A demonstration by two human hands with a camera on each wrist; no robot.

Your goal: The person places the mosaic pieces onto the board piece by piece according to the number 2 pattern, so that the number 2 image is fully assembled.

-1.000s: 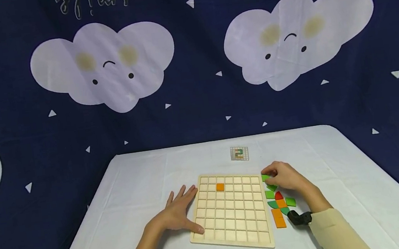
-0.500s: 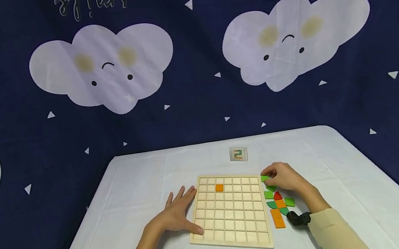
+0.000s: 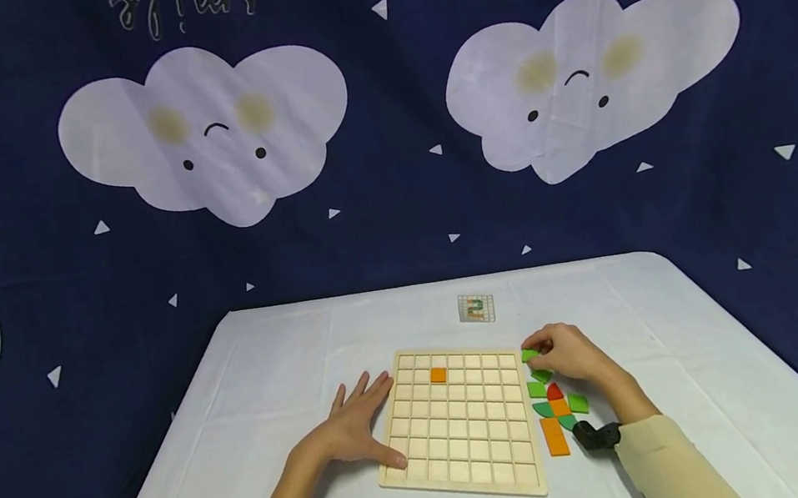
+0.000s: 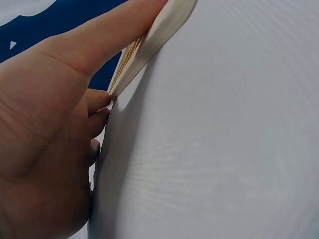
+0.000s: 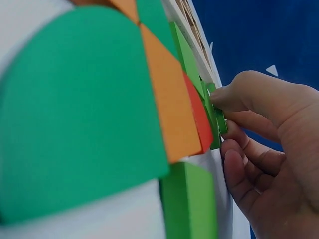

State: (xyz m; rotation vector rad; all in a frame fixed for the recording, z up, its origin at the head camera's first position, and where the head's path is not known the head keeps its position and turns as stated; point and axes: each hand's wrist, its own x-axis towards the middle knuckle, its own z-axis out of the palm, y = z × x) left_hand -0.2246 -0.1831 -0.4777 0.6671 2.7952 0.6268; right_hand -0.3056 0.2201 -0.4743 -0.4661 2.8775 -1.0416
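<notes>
your right hand (image 3: 568, 355) pinches a green tile (image 3: 529, 355) just right of the grid board (image 3: 456, 448), by its far right corner; your left hand (image 3: 351, 430), fingers spread, rests along the board's left edge. step in hand looks like picking up; next move likely calls for lifting clear of the neighbouring green piece (image 3: 542, 377), board steady.

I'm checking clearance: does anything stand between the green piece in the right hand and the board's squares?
Only the board's right border, left of the green piece; nothing else visible is between piece and squares.
</notes>
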